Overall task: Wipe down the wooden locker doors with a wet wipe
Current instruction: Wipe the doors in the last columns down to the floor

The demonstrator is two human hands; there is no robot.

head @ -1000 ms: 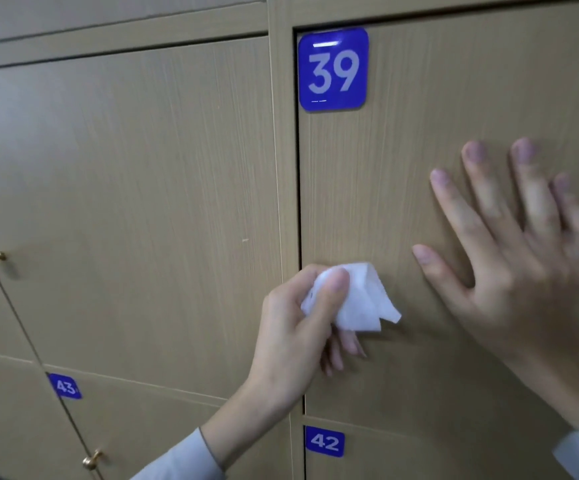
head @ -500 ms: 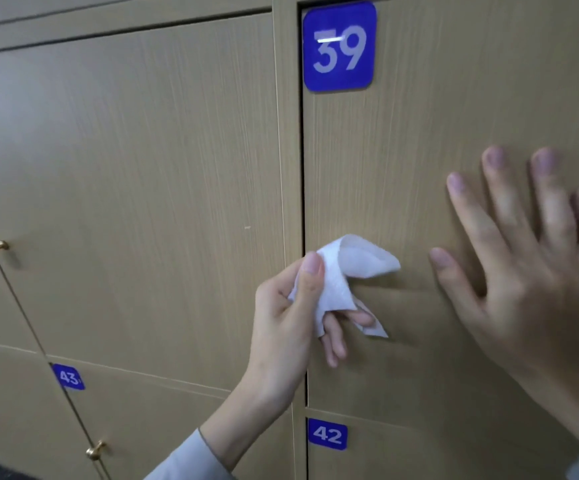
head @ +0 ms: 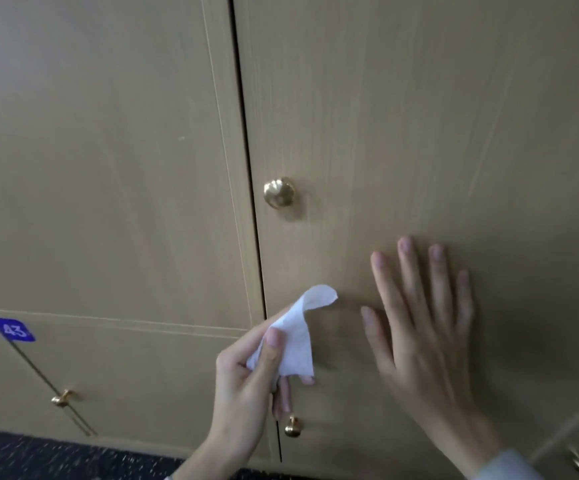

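From the head camera, the left hand (head: 246, 382) pinches a crumpled white wet wipe (head: 295, 337) between thumb and fingers, just in front of the wooden locker door (head: 402, 116), below its brass knob (head: 278, 192). The right hand (head: 419, 320) lies beside the wipe, fingers spread flat against the same door. A blue plate marked 43 (head: 13, 330) sits on a lower-left door.

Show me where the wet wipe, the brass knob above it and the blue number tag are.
wet wipe (head: 293, 336), head view, middle of the white sheet.
brass knob (head: 279, 192), head view, its round face.
blue number tag (head: 13, 329), head view, on the digits 43.
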